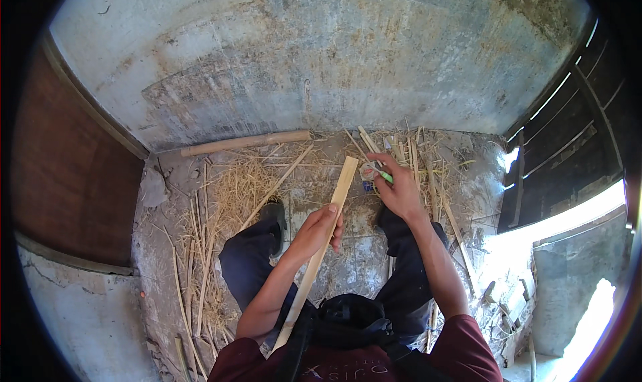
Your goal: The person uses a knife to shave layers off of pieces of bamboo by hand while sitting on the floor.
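My left hand (317, 232) is closed around a long, flat bamboo strip (304, 288). Its pale upper end points up and away from me, and the lower end reaches back against my body. To the right of that upper end, my right hand (399, 189) grips a small green-handled knife (386, 176), held apart from the strip. The blade is small and hard to make out. Beyond the right fingers is a clear plastic cup-like item (367, 172) with a reddish patch, partly hidden.
Straw-like shavings (242, 188) and thin bamboo sticks (199, 262) litter the floor on both sides of my legs. A thick bamboo pole (247, 143) lies along the foot of the stained wall (321, 61). At right are rubble (515, 302) and dark boards (562, 141).
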Tool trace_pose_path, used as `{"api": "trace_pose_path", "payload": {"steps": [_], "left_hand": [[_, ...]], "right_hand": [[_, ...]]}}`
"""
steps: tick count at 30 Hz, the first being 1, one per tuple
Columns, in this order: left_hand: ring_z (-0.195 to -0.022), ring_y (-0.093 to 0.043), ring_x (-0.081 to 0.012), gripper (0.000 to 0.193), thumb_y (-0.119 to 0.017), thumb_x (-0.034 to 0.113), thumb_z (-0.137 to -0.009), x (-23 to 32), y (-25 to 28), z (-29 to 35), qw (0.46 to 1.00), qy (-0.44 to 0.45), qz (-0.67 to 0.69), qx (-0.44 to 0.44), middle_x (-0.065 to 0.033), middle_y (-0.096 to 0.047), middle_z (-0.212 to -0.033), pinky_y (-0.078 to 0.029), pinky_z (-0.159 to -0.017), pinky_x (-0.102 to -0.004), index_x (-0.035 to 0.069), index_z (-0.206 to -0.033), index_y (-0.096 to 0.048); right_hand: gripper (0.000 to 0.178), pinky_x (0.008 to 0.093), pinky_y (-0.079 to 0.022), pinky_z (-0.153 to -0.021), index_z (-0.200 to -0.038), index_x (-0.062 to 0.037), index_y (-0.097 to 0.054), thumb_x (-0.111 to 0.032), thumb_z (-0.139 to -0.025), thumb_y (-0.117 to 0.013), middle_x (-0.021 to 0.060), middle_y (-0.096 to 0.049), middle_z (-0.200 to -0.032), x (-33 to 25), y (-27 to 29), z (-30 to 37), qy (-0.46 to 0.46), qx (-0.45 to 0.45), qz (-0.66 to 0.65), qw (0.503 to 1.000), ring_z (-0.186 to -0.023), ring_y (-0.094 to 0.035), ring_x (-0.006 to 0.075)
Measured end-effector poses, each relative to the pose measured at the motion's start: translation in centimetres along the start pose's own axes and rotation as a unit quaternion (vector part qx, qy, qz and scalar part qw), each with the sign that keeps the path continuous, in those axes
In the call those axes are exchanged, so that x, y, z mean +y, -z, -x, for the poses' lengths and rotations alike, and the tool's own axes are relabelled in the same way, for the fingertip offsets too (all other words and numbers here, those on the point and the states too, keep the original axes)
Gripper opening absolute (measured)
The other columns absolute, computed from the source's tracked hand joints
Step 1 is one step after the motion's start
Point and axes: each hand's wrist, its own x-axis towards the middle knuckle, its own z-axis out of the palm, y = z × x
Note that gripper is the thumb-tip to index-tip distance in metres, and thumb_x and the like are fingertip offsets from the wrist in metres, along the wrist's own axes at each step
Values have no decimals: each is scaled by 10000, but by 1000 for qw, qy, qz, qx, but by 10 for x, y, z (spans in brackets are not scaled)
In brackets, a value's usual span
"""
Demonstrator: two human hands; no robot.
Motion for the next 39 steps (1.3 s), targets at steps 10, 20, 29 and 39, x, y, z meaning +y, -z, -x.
{"api": "trace_pose_path", "payload": {"steps": [10,20,29,39], "left_hand": [[-551,-459,-88,470,-481,491,-1168,10,-15,6,975,-77,-199,67,-1,-526,-718,-407,-508,-301,35,-1159,-593],[-580,-455,-108,417,-521,403,-1170,2,-22,3,937,-142,-298,111,-11,-494,-659,-381,-546,-348,4,-1076,-596],[-536,-362,-75,488,-413,492,-1184,-11,-25,5,977,-121,-173,3,33,-384,-647,-336,-507,-293,74,-952,-514],[-430,-296,-53,573,-252,669,-1153,12,-14,8,993,59,-52,-90,54,-286,-625,-275,-385,-243,139,-1028,-431]], "right_hand": [[64,490,-545,-753,-928,20,-679,-5,-918,-622,210,-726,-866,21,-13,-2,126,2,40,991,-810,-720,429],[106,528,-547,-701,-965,-63,-647,-87,-900,-726,188,-710,-799,16,-18,-3,86,1,169,982,-776,-718,423],[135,545,-549,-688,-1050,-76,-717,-129,-932,-679,220,-712,-758,45,-12,-18,4,102,167,981,-738,-723,449],[148,515,-548,-651,-1038,-62,-716,-94,-894,-722,217,-710,-750,25,-23,-1,113,-5,150,982,-690,-712,425]]}}
